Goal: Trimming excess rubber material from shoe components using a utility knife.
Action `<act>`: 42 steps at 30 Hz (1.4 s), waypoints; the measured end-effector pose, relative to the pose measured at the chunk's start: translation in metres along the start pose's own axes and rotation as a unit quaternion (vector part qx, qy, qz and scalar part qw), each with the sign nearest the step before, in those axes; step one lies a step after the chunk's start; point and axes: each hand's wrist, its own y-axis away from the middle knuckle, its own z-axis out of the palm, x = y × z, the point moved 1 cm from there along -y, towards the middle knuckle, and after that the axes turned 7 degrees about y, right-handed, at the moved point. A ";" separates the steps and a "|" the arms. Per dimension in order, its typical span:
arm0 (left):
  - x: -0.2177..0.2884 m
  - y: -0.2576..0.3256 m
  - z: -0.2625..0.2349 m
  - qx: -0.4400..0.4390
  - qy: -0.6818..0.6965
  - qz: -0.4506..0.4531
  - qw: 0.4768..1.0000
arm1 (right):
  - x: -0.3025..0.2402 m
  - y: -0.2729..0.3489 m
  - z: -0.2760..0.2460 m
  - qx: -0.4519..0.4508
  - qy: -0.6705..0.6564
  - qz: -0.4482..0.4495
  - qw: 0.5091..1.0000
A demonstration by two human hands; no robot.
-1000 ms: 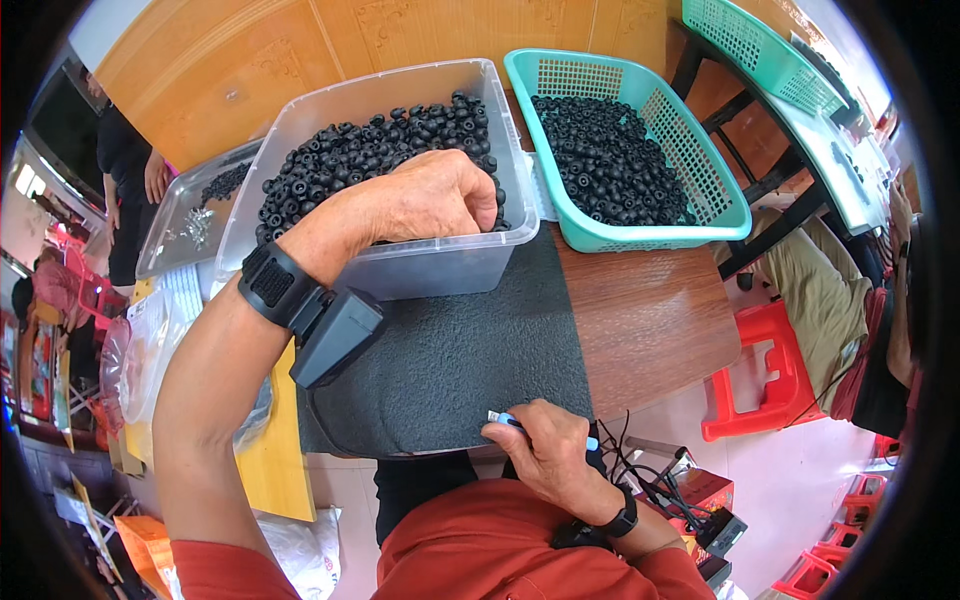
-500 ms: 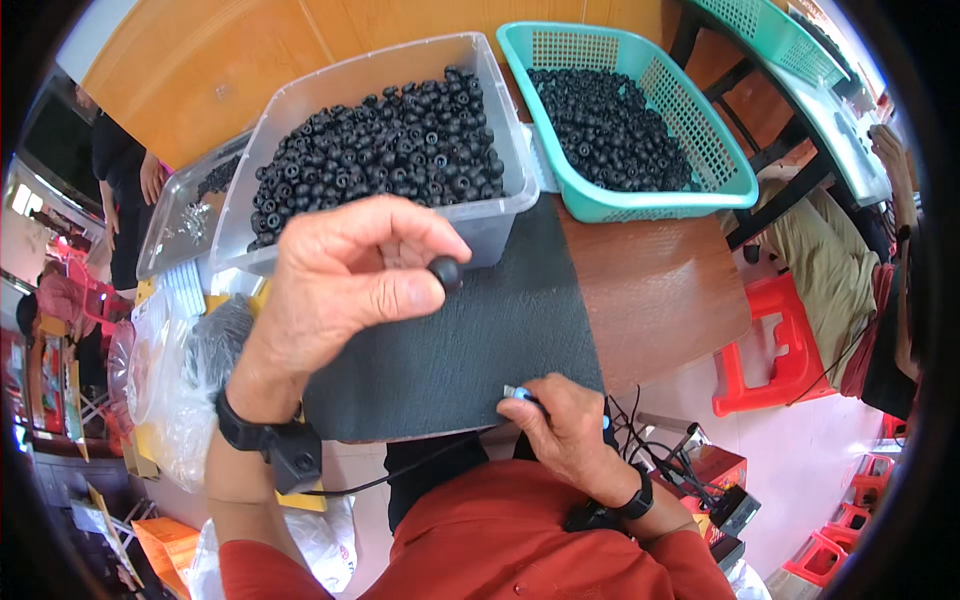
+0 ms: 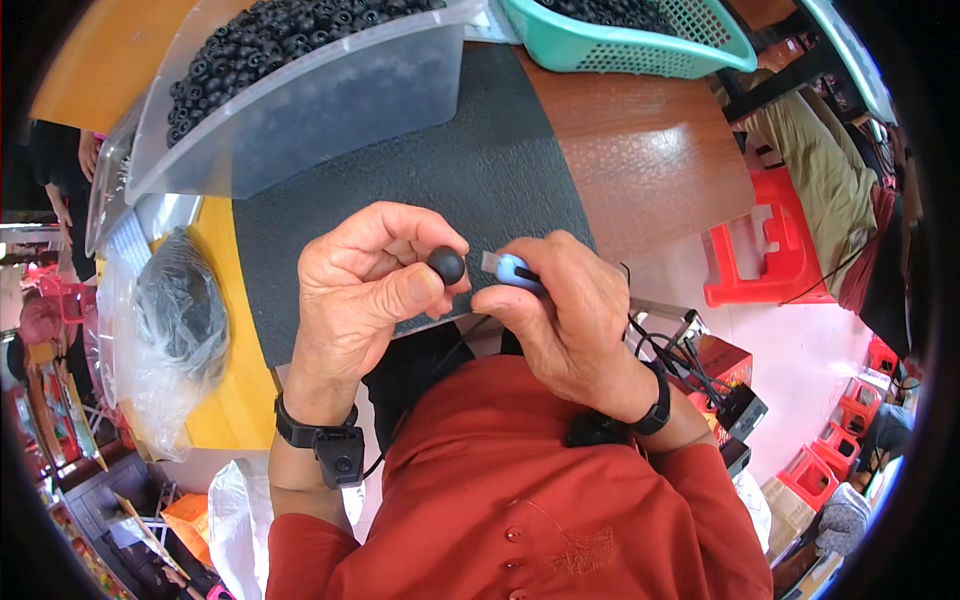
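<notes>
Between the thumb and forefinger of my left hand (image 3: pixel 365 285) is a small black ball (image 3: pixel 446 264) with a smooth, matt surface. My right hand (image 3: pixel 570 310) grips a light-blue utility knife (image 3: pixel 513 270), its short blade pointing left at the ball. A small gap separates blade and ball. Both hands are held above the near edge of a dark grey mat (image 3: pixel 400 200). Many similar black balls, several with holes showing, fill a clear plastic bin (image 3: pixel 350 125) beyond my left hand.
A turquoise basket (image 3: pixel 620 55) of black pieces stands at the far right of the brown table (image 3: pixel 660 150). Plastic bags (image 3: pixel 180 310) lie on a yellow surface at left. A red stool (image 3: pixel 765 240) is on the floor at right, near a seated person's legs.
My left hand has come down and nearer me with the ball. My right hand has risen, bringing the knife blade close to it. The view has tilted down toward my body.
</notes>
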 end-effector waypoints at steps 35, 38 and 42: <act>-0.020 0.011 -0.001 0.033 0.014 -0.037 0.999 | 0.003 0.006 0.010 0.026 0.084 -0.062 0.994; -0.020 0.012 -0.002 0.033 0.017 -0.035 0.999 | 0.003 0.007 0.010 0.025 0.084 -0.061 0.994; -0.020 0.012 0.000 0.040 0.019 -0.039 0.998 | 0.003 0.008 0.010 0.021 0.084 -0.069 0.994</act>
